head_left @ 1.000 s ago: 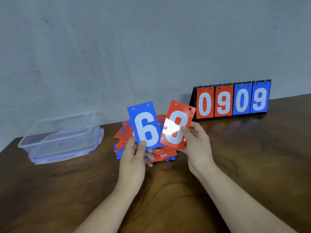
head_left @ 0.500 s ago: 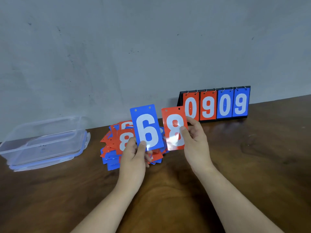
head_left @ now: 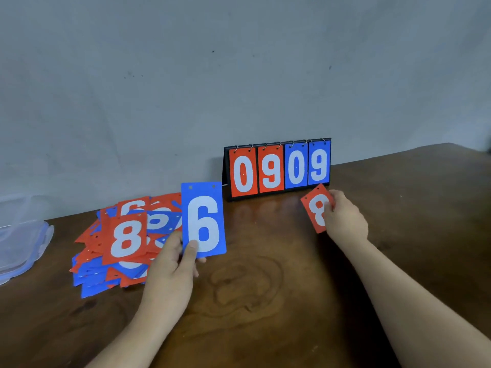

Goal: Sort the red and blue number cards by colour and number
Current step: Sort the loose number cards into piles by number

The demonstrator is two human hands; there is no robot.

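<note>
Leaning left: red 8 (head_left: pixel 314 208) (blue 6 (head_left: pixel 203 221) upright)

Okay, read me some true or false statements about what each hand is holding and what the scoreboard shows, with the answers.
1. The left hand holds a blue 6 card. True.
2. The right hand holds a blue 9. False: it holds a red 8 card.
3. The scoreboard reads 0909, red digits then blue. True.
4. A blue 3 lies on top of the loose pile. False: the top red 8 is uppermost there.
5. The plastic container sits at the right edge. False: it is at the left edge.
</note>
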